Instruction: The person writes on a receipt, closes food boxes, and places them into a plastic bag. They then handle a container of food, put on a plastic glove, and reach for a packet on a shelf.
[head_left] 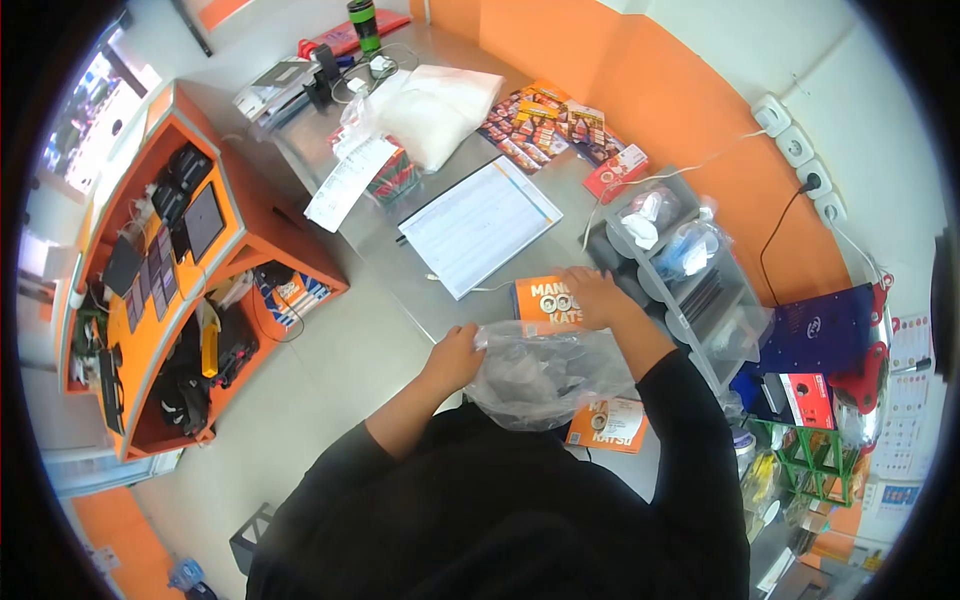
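My left hand (455, 358) is closed on the edge of a clear plastic bag (545, 375), which hangs crumpled and wide in front of my body. My right hand (597, 293) rests over the right side of an orange stack of printed cards (540, 303) with white lettering, its fingers bent around the stack's edge; the underside of the grip is hidden. The stack sits at the bag's upper side. Another orange printed stack (607, 425) lies on the table nearer my body, partly covered by the bag.
Beyond my hands lies a clipboard with a paper sheet (480, 225). A grey divided organizer (690, 270) stands at the right. Colourful flyers (540, 125), a white bag (440, 110) and a receipt (350, 185) lie farther back. An orange shelf unit (225, 230) stands at the left.
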